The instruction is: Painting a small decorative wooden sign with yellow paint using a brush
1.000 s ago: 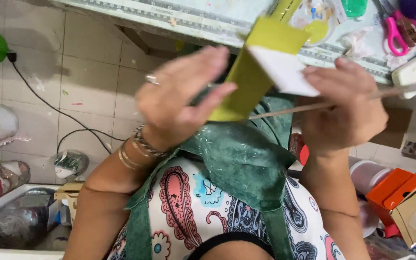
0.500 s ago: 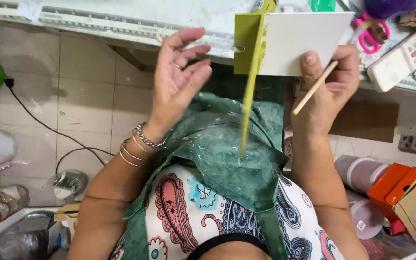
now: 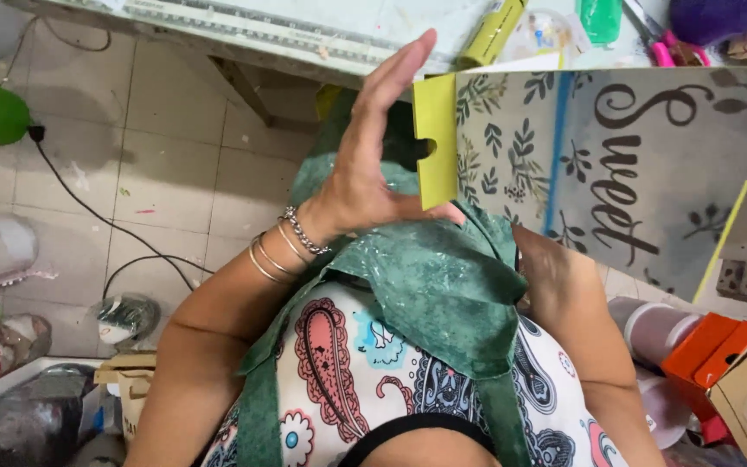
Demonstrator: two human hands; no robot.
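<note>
We had our left hand [image 3: 373,164] flat, fingers spread open, bracing the yellow-edged stenciled board [image 3: 616,173] mid-frame; our right hand [image 3: 555,277] underneath, grip hidden, so steady support mattered.

- One head-worn view, looking steeply down the wearer's own chest and green apron [image 3: 425,285] to the tiled floor [image 3: 157,156].
- It sits close: the left hand [image 3: 373,164] and decorated board [image 3: 616,173] fill 12 to 3 o'clock.
- The table edge [image 3: 244,35] runs along 12 o'clock.
- No second view shares the scene.
</note>
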